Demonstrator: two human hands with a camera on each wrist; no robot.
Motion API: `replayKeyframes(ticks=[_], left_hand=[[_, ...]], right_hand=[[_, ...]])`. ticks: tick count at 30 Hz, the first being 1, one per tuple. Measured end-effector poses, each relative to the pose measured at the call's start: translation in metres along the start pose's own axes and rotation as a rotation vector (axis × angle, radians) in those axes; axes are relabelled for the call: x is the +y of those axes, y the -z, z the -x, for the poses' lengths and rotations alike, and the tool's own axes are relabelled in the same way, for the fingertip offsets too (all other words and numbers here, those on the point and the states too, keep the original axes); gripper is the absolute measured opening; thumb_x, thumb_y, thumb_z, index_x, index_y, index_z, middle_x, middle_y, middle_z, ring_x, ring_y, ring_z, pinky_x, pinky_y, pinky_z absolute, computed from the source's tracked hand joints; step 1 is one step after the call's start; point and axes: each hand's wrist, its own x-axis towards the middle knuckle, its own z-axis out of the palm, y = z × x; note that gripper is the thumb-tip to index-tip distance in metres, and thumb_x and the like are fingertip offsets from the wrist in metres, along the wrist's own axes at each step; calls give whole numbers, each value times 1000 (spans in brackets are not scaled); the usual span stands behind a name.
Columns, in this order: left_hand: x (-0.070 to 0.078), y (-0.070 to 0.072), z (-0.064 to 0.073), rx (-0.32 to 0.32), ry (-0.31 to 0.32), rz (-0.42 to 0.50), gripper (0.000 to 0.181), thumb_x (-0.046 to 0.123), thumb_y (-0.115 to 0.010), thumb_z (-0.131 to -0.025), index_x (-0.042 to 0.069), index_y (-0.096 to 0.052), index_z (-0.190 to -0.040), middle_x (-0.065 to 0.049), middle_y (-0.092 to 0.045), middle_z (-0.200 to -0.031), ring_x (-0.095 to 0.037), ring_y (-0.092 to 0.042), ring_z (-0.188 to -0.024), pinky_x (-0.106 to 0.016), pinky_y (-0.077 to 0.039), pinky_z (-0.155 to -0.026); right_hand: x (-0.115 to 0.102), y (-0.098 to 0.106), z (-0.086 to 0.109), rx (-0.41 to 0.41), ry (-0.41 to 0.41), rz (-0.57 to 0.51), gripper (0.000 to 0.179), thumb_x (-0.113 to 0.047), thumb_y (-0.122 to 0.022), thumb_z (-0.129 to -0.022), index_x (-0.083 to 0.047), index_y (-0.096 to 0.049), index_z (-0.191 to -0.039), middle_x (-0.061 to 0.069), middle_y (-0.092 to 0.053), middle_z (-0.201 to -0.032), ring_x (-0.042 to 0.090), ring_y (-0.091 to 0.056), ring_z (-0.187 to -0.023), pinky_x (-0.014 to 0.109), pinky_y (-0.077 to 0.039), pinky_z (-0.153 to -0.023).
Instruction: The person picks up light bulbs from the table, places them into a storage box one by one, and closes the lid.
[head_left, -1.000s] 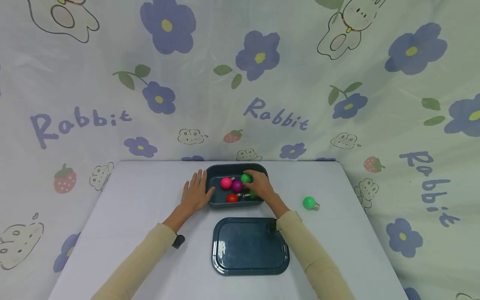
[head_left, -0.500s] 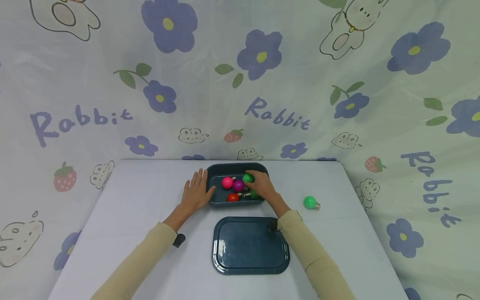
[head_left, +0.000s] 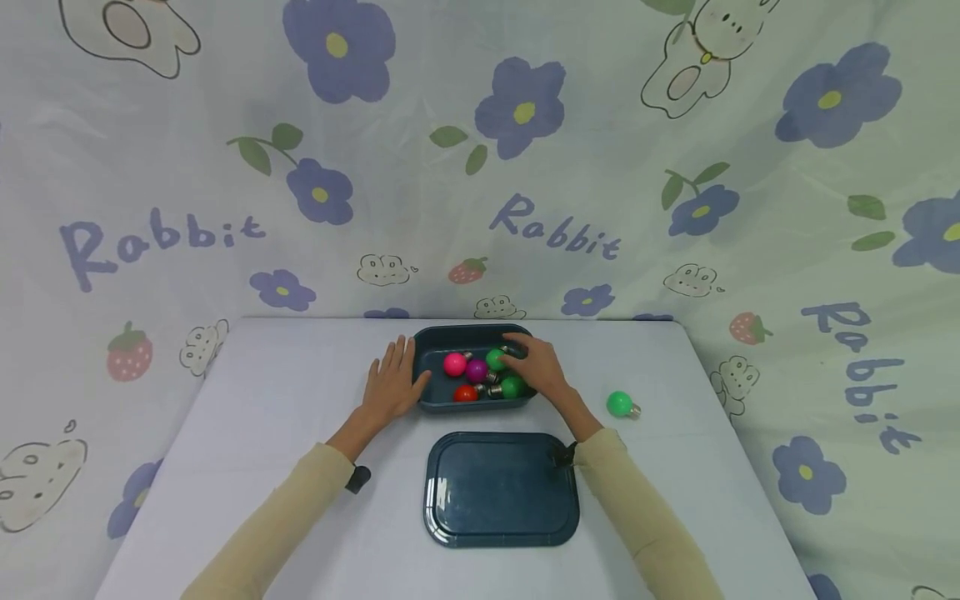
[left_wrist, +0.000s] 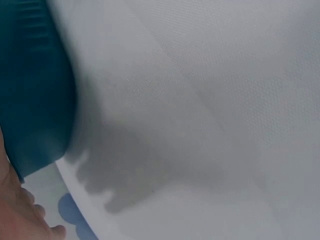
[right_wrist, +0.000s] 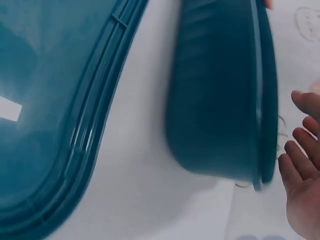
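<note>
A dark teal box (head_left: 430, 385) near the table's back edge holds several round light bulbs. They are a pink bulb (head_left: 453, 364), a purple bulb (head_left: 476, 372), a red bulb (head_left: 465, 394) and two green ones, the rear green bulb (head_left: 495, 359) and the front green bulb (head_left: 513, 387). My left hand (head_left: 388, 383) lies with straight fingers against the box's left side. Over the right end of the box is my right hand (head_left: 543, 367), holding nothing, its fingers loosely spread beside the rear green bulb. The right wrist view shows that right hand (right_wrist: 304, 165) past the rim.
A dark teal lid (head_left: 502, 492) lies flat in front of the box. To the right, a loose green bulb (head_left: 619, 404) lies on the white table (head_left: 690, 500). A patterned cloth (head_left: 420, 192) hangs behind the table.
My right hand has left the rear green bulb in the box and drawn back to the right, so the front green bulb shows more fully. My left hand stays put.
</note>
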Motion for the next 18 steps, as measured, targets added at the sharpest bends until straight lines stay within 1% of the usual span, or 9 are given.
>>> replayKeyframes(ticks=[3, 4, 7, 10, 13, 18], left_hand=[[0, 0, 0, 3, -3, -1, 75, 39, -49, -103, -6, -19, -155, -27, -16, -161, -44, -17, -147, -66, -17, -113], [0, 0, 1, 2, -4, -1, 75, 39, -49, -103, -6, -19, -155, -27, -16, -161, -44, -17, -147, -66, -18, -113], [0, 1, 1, 0, -3, -2, 76, 39, -49, -103, -7, -19, -155, -28, -15, -161, -44, -17, -147, -66, -18, -113], [-1, 1, 1, 6, 0, -3, 75, 39, -48, -103, -7, -19, -155, -28, -15, -161, -45, -17, -147, -66, -18, -113], [-1, 0, 1, 17, -6, 3, 74, 38, -48, -103, -7, -20, -155, -28, -16, -160, -45, -17, -147, -66, -18, -113], [-2, -5, -1, 18, -17, 5, 74, 38, -47, -103, -7, -20, -155, -29, -16, -160, -45, -17, -146, -66, -17, -113]], right_hand=[[5, 14, 10, 40, 10, -50, 45, -21, -76, -91, -6, -65, -131, 16, -66, -126, 35, -64, -112, 47, -51, -95], [7, 18, 14, 54, 11, -66, 45, -21, -76, -90, -5, -65, -131, 16, -63, -131, 36, -61, -118, 48, -49, -98], [14, 32, 25, 78, -13, -101, 47, -22, -77, -89, -4, -65, -131, 15, -62, -134, 36, -57, -124, 47, -46, -103], [23, 43, 35, 101, -30, -114, 47, -22, -78, -89, -5, -65, -131, 14, -62, -134, 35, -55, -126, 47, -45, -104], [33, 53, 47, 126, -47, -100, 46, -21, -78, -89, -5, -66, -130, 14, -63, -133, 34, -54, -127, 48, -43, -105], [50, 69, 67, 151, -77, -71, 45, -19, -79, -88, -4, -66, -129, 16, -62, -133, 37, -53, -128, 52, -42, -105]])
